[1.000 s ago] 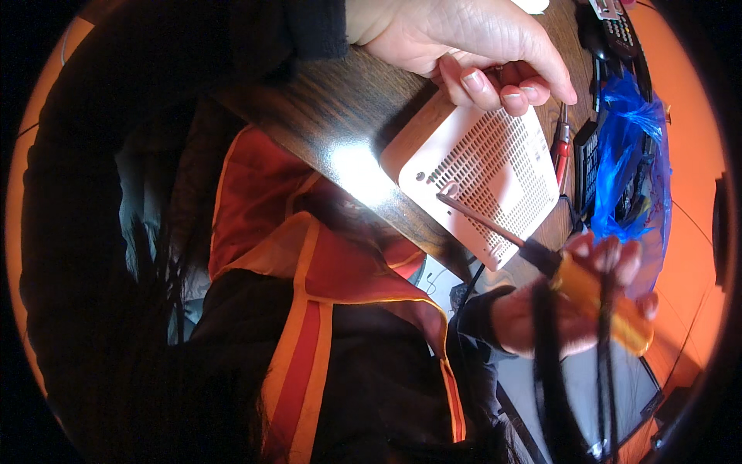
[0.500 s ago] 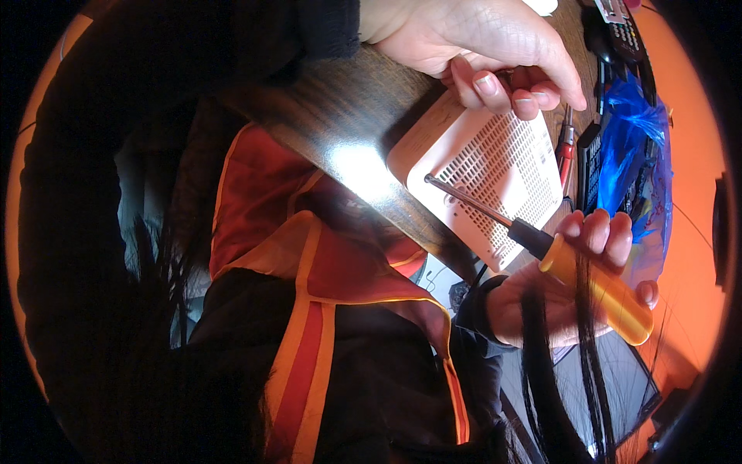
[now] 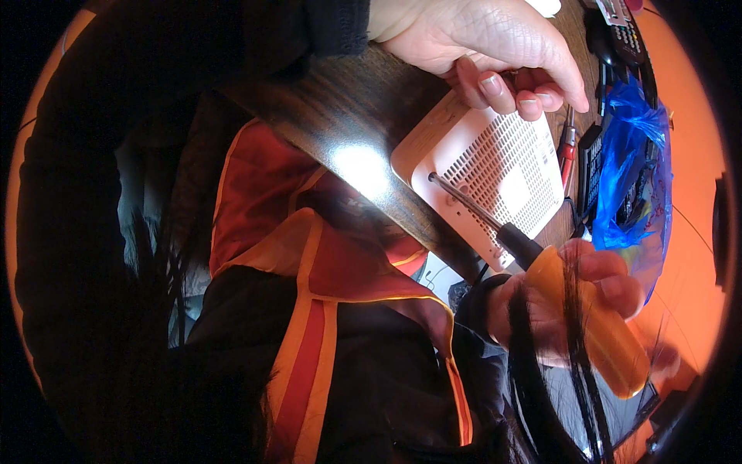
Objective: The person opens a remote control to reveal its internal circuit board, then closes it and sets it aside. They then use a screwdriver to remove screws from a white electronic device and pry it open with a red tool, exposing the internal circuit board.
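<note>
Change: since a second ago I see the screwdriver [image 3: 541,267] tip slide from the vented middle of the white box [image 3: 495,174] to a hole near its lower-left corner
Meaning: I judge a screw is being engaged
Right hand [image 3: 572,309]: fingers wrapped round the orange handle
Left hand [image 3: 487,46]: fingers curled, pinning the box's far edge on the counter [image 3: 348,100]
Blue bag [image 3: 630,178]: dark items inside, kind unclear

Right hand [image 3: 576,298] around orange-handled screwdriver [image 3: 541,267], tip on white vented box [image 3: 495,170] under left hand [image 3: 487,42].
</note>
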Motion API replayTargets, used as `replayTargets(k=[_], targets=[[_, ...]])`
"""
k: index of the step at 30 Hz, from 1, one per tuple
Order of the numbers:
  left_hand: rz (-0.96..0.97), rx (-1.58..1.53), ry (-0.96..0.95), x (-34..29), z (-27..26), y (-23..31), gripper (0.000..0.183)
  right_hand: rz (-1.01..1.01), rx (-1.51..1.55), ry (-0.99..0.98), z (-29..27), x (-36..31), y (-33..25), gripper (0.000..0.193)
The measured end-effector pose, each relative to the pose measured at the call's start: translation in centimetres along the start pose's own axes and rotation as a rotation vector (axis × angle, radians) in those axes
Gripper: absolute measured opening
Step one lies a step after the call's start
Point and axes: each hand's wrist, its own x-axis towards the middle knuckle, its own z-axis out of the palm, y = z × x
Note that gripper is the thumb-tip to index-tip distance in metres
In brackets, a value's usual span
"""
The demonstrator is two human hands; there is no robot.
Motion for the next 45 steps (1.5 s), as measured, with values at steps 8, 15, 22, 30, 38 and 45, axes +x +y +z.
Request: replayTargets(k=[8, 15, 22, 30, 38, 45], targets=[[-0.082, 0.344, 0.33, 0.0, 2.4, 1.9, 0.021, -0.017, -0.041, 0.004, -0.4, 0.8, 1.1, 0.044], [-0.029, 0.089, 0.16, -0.1, -0.1, 0.3, 0.02, -0.011, -0.028, -0.017, -0.6, 0.6, 0.4, 0.045], [-0.067, 0.046, 0.213, 0.0, 0.4, 0.6, 0.02, -0.007, -0.001, -0.028, -0.5, 0.8, 0.6, 0.045], [-0.067, 0.096, 0.171, 0.3, 0.2, 0.4, 0.025, -0.011, 0.022, -0.067, -0.7, 1.0, 0.1, 0.046], [-0.117, 0.061, 0.119, 0.5, -0.7, 0.1, 0.028, -0.005, -0.026, -0.139, -1.0, 1.2, -0.5, 0.047], [-0.085, 0.097, 0.153, 0.5, -0.6, -0.1, 0.024, -0.019, 0.116, -0.166, -1.6, 1.2, -0.2, 0.053]])
